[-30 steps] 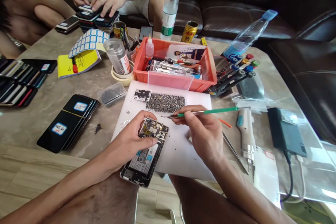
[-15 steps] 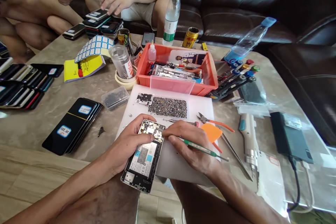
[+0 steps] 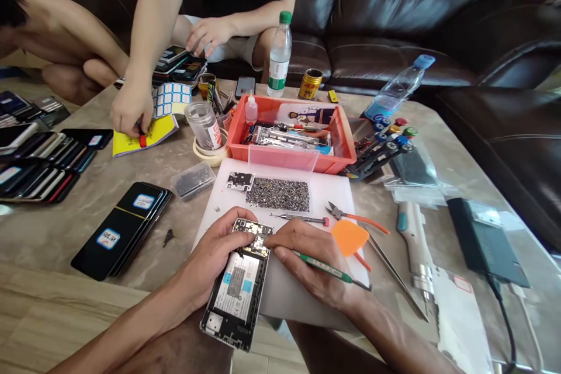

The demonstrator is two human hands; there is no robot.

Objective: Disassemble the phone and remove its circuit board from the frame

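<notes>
An opened phone (image 3: 239,286) with its battery and circuit board exposed lies tilted in my left hand (image 3: 214,254), whose thumb rests on the board near the top. My right hand (image 3: 309,257) grips a green pen-like tool (image 3: 326,267), its fingertips at the upper right edge of the phone. The tool's working tip is hidden by the fingers. Behind the phone, a white mat (image 3: 342,193) bears a patch of small screws (image 3: 278,194), a dark-and-white phone part (image 3: 239,180) and a thin screwdriver (image 3: 302,219). Right of my right hand are an orange pick (image 3: 350,237) and cutters (image 3: 359,219).
A red tool bin (image 3: 289,160) stands behind the mat. Stacked phones (image 3: 118,228) lie left. Tweezers (image 3: 397,272), a white electric driver (image 3: 414,245) and a dark power box (image 3: 486,242) are right. Another person's hand (image 3: 134,108) is over a yellow booklet (image 3: 164,132).
The view has tilted up, so the table things appear lower. The other person's arm has reached down to the red item on the yellow booklet. My hands keep hold of phone and tool.
</notes>
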